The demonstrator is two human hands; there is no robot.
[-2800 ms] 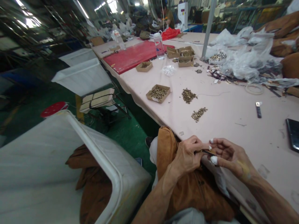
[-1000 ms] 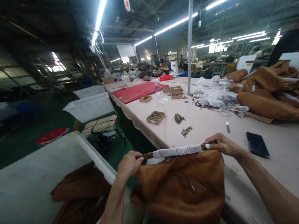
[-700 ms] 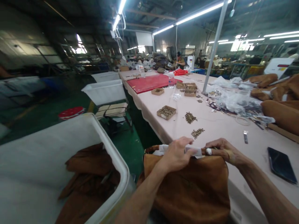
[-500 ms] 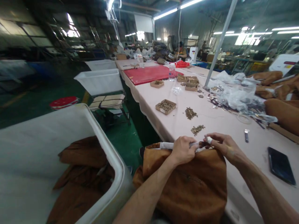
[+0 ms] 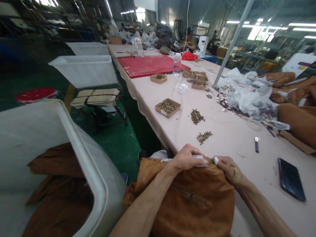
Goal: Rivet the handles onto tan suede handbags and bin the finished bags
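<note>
A brown bag [image 5: 197, 204] of suede-like cloth hangs at the table's near edge, with a zipper across its front. My left hand [image 5: 186, 158] pinches its top edge, where white lining shows. At the right part of the same edge, my right hand [image 5: 228, 168] is closed on the rim, a white wrapping around one fingertip. Just beyond the hands lie two loose piles of small brass-coloured metal pieces, a nearer pile [image 5: 204, 137] and a farther pile [image 5: 197, 116]. An open cardboard box [image 5: 170, 113] of similar pieces stands to their left.
A white bin [image 5: 98, 184] with brown cloth pieces stands at left. On the table [image 5: 222, 141] are a phone [image 5: 291, 179], a small cutter [image 5: 256, 144], a water bottle [image 5: 177, 64], a red board [image 5: 148, 65] and plastic bags [image 5: 256, 98]. A metal pole [image 5: 232, 46] rises behind. Another person sits far back.
My right hand has come down onto the bag's rim, its fingers now closed there. My left hand stays on the edge. The view has shifted slightly, and more of the zipper shows.
</note>
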